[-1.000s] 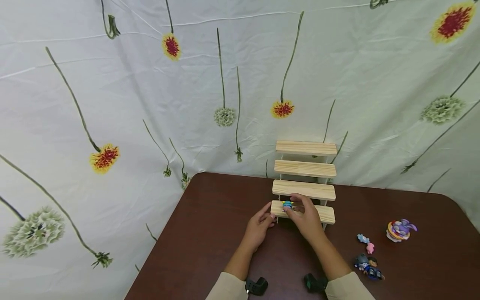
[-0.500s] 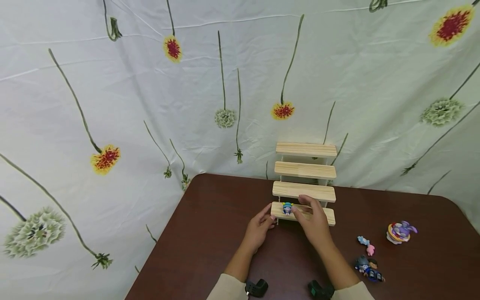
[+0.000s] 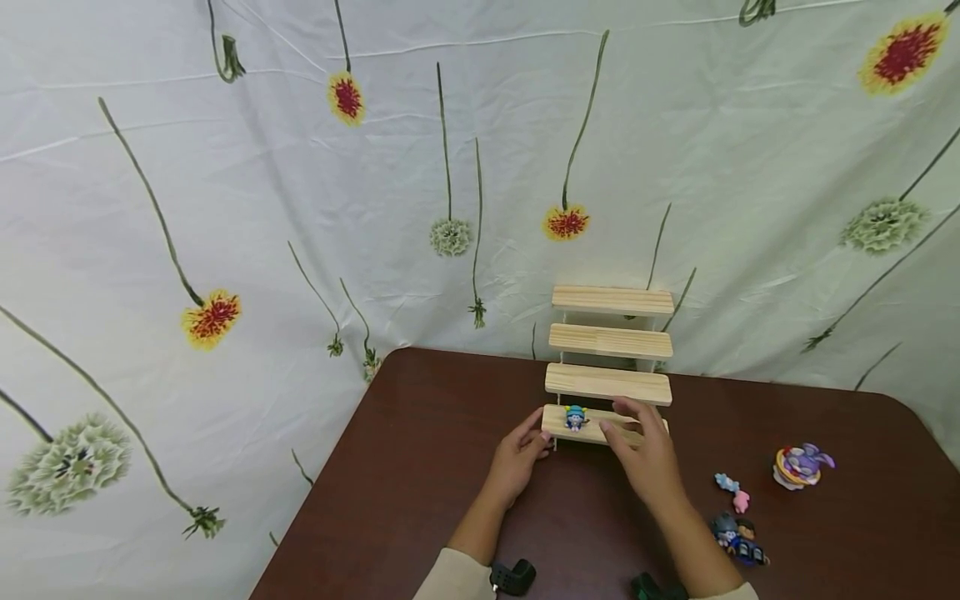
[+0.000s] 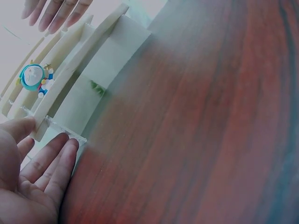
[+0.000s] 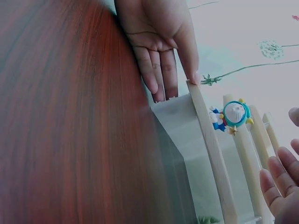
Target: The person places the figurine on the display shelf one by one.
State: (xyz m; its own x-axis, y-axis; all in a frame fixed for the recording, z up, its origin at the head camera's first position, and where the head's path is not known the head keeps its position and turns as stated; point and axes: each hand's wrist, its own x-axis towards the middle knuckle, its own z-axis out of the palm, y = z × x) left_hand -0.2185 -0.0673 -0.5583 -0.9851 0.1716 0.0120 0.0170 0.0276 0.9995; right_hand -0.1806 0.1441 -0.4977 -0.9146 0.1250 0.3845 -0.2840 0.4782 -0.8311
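A tiered wooden display stand (image 3: 607,381) stands at the back of the table. On the left part of its lowest board sits a small figurine (image 3: 575,417) with a turquoise hat and yellow tips; nothing holds it. My left hand (image 3: 517,454) holds the left end of that board, the thumb on the board's end and the other fingers by the clear side support. Just right of the figurine my right hand (image 3: 645,454) hovers over the lowest board, fingers loosely bent and apart, holding nothing. In the right wrist view the figurine (image 5: 235,114) is apart from the right fingers.
Toward the right of the brown table (image 3: 420,467) lie a small blue toy (image 3: 726,482), a pink toy (image 3: 742,501) and dark blue figurines (image 3: 738,537). Farther right is a purple rabbit-like toy (image 3: 801,464). A flowered cloth (image 3: 510,167) hangs behind.
My right hand has let go of the figurine and moved right, away from it. The figurine stays on the lowest board. The left hand keeps its place at the board's end.
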